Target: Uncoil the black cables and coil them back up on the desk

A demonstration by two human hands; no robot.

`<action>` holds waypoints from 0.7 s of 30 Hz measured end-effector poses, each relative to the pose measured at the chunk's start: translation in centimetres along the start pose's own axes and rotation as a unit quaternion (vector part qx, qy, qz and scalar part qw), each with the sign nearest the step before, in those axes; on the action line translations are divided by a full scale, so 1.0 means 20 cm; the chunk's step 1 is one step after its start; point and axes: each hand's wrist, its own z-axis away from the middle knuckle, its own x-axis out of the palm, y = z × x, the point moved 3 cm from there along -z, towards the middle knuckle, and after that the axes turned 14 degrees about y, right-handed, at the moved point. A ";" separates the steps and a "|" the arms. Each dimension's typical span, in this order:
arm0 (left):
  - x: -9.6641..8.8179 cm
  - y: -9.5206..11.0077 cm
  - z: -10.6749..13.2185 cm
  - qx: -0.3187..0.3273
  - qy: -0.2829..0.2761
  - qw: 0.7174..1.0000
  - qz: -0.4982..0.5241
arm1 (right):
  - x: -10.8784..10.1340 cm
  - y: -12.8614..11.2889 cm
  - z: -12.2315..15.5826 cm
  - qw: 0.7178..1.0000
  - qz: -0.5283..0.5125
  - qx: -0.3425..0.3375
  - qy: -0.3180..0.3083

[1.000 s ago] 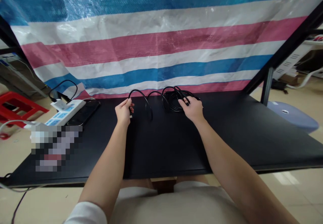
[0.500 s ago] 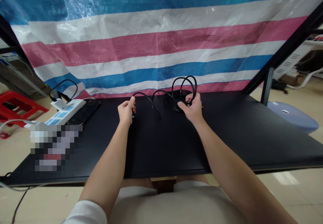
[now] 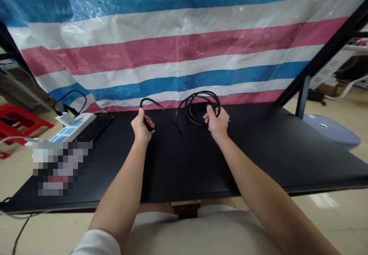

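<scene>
A long black cable (image 3: pixel 198 93) lies partly coiled over the black table (image 3: pixel 184 163). My left hand (image 3: pixel 142 126) is closed around one end of it, and a metal plug tip (image 3: pixel 153 131) pokes out below the fingers. From that hand the cable arches up and droops toward the middle, where it is blurred. Gripped in my right hand (image 3: pixel 217 121) are several loops of the same cable, close to the table's far edge. Part of the coil rests on the table behind the right fingers.
On the left stand a white power strip (image 3: pixel 73 128) with plugs, a dark phone (image 3: pixel 94 128) and a blurred-out item. A striped plastic sheet (image 3: pixel 178 56) hangs behind the table. A red stool (image 3: pixel 21 121) is at left, a bluish lidded bin (image 3: pixel 330 130) at right.
The right hand's upright loops have lowered and flattened leftward into the coil. My left hand has turned slightly, showing more of the plug, and its stretch of cable has shifted.
</scene>
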 end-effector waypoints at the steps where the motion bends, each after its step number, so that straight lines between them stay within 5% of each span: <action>1: 0.00 0.00 0.00 -0.006 -0.012 1.000 -0.027 | 0.01 0.01 0.00 0.999 -0.025 0.044 -0.008; 6: 0.01 -0.03 0.03 0.018 -0.041 0.987 -0.153 | 0.04 0.01 0.01 0.977 -0.122 0.154 -0.076; 11: 0.01 -0.01 0.10 0.167 -0.003 0.956 -0.241 | 0.07 -0.02 0.06 0.966 -0.150 0.121 -0.170; 15: 0.04 -0.01 0.17 0.247 -0.023 0.919 -0.307 | 0.09 -0.03 0.12 0.955 -0.140 0.091 -0.246; 18: 0.07 -0.03 0.19 0.244 -0.072 0.910 -0.328 | 0.09 -0.01 0.14 0.957 -0.133 0.100 -0.238; 21: 0.09 -0.08 0.18 0.160 -0.116 0.925 -0.324 | 0.08 -0.02 0.13 0.951 -0.149 0.140 -0.231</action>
